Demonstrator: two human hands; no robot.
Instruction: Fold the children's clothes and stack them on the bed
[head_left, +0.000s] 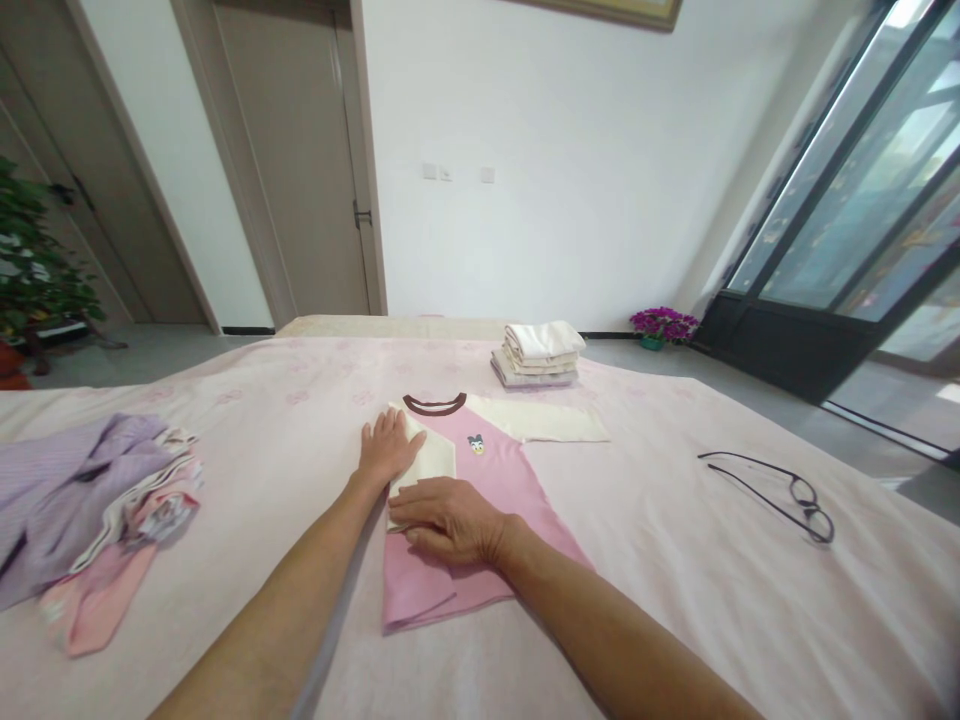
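A pink long-sleeved shirt (501, 500) with cream sleeves, a dark brown collar and a small cartoon duck face on its chest is laid out on the bed-like surface. Its left-side sleeve is folded inward over the body, while the other sleeve stretches out to the right. My left hand (388, 450) lies on the shoulder end of the folded sleeve, fingers extended. Lower down, my right hand (454, 520) rests flat across that sleeve's lower part, covering some of it. Both palms press on cloth and grasp nothing visible.
A stack of folded clothes (541, 355) stands beyond the shirt. Crumpled clothes (105, 500) lie in a heap at left. Eyeglasses (806, 505) with open temples are at right on the pale pink sheet (645, 590). Purple flowers (664, 325) stand on the floor by the wall.
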